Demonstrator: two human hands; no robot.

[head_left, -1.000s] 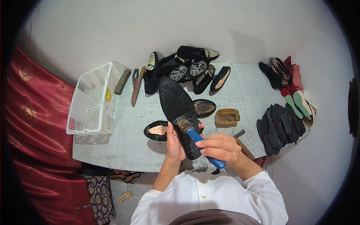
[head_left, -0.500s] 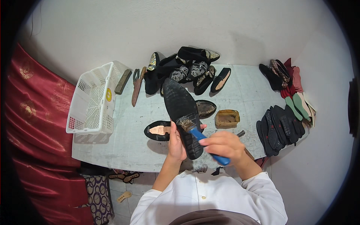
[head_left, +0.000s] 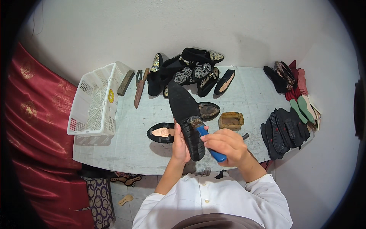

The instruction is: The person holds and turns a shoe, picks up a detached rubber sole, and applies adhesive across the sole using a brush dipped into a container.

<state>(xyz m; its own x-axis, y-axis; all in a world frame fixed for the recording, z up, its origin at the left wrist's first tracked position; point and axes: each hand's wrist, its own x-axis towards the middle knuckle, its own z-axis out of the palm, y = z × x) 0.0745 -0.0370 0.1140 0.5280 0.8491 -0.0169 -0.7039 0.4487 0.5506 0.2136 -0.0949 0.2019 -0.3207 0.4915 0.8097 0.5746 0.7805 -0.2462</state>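
Observation:
My left hand (head_left: 180, 144) is closed around a black shoe sole (head_left: 182, 101), its thumb on the left edge, holding it tilted above the table. In my right hand (head_left: 227, 145) is a brush with a blue handle (head_left: 216, 154). Its bristles (head_left: 195, 121) press on the sole's surface near the middle, above the ridged heel part. Just beyond lies an upturned dark shoe upper (head_left: 209, 111), partly behind the sole. A black shoe with a pale insole (head_left: 160, 132) lies left of my left hand. Right of the sole sits a small yellowish-brown tub (head_left: 231, 120).
Black decorated shoes (head_left: 190, 70) are heaped against the wall. A white plastic basket (head_left: 113, 97), a dark block (head_left: 125, 83) and a sheathed knife (head_left: 140, 91) are at left. Stacked black soles (head_left: 285, 129) and green insoles (head_left: 303, 107) lie at the right edge.
My right hand has moved the brush slightly up and right along the sole. The sole has shifted and turned a little in my left hand.

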